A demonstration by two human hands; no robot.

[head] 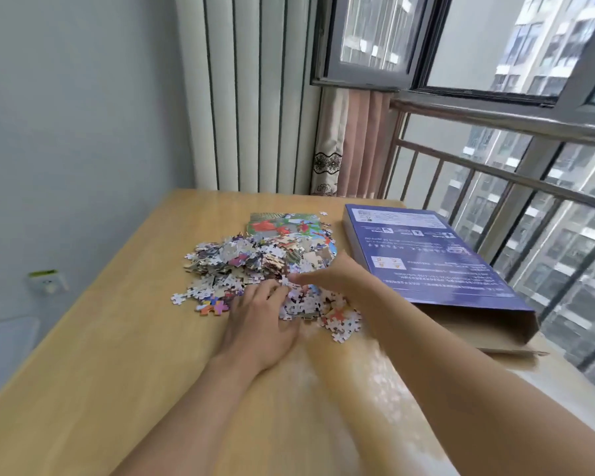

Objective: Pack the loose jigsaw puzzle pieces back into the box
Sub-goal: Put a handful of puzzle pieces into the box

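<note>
While both bare forearms reach forward over the near part of the wooden table [93,338], the left hand [260,321] lies palm down at the near edge of the pile of jigsaw puzzle pieces [255,266], and its fingers are bent a little into the pieces; I cannot tell if they really grasp some of them or only rest on them. The right hand [327,274] is just to the right and a little farther, at the right side of the same pile, with the fingers stretched toward the left over the pieces and the thumb side up; it looks relaxed and not closed around anything, though the fingertips are blurred. A smaller group of mostly white pieces [340,324] lies on the table between the two wrists, and a few single pieces are scattered at the left edge of the pile. Farther, partly under the pile, a colourful printed sheet [285,225] with red and green shapes lies flat. To the right of the pile, near but apart from it, the blue puzzle box [423,255] lies flat with small white print on top, and its brown open end [478,324] faces the near side. Behind the table there are a white ribbed panel [248,97], a pink curtain [358,146] and a window with a metal railing [495,118].
</note>
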